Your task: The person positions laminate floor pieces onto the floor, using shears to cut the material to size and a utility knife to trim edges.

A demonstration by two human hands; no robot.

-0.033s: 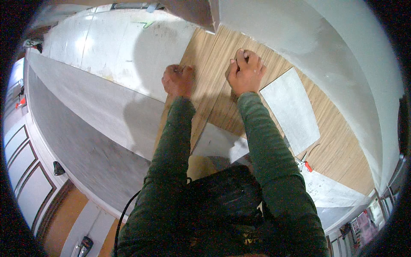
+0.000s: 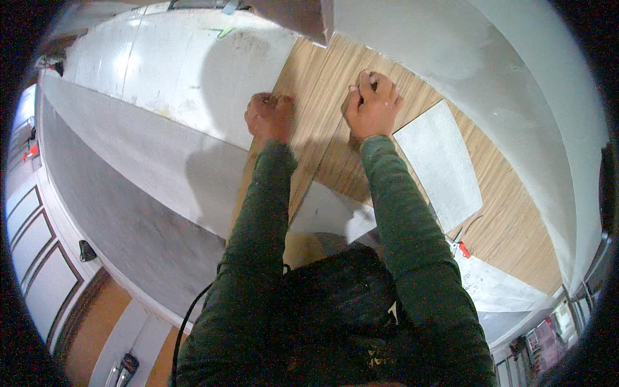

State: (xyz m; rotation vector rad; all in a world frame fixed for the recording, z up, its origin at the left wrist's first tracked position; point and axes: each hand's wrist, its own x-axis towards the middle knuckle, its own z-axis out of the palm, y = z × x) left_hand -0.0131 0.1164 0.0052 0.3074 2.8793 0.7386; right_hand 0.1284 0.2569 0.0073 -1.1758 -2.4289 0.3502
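A pale panel lies on the wood-grain sheet just right of the right forearm, and a red-handled tool sits near its lower end. At the far side, a dark corner piece juts in toward the hands. From here I see a white, marked tabletop stretching left, a grey panel along it, and pale doors beyond. The right hand rests on the sheet, fingers curled into a loose fist. The left hand is at the sheet's left edge, fingers folded; whether they grip it, I can't tell.
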